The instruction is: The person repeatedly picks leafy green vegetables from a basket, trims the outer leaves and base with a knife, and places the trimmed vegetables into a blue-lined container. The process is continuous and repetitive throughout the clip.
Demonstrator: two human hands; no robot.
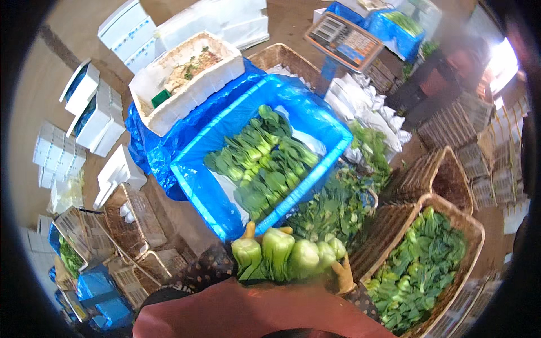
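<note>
Several heads of bok choy [279, 255] are held in a row against my front, their pale bases facing up and away from me. My left hand [250, 231], in a tan glove, grips the left end of the row, mostly hidden behind the stems. At the right end, my right hand [344, 275] clasps the bunch, its gloved fingers wrapped around the side. Just beyond lies a crate lined with blue plastic film [198, 203]. Inside it, bok choy heads [270, 158] lie in rows with their bases towards the middle, over a white sheet [226, 190].
Loose trimmed leaves [334, 207] heap right of the blue-lined crate. A brown crate of bok choy [422, 270] stands at my right. Behind are a foam box with scraps [146, 99] and a digital scale [344, 40]. Another person [439, 80] is at the upper right.
</note>
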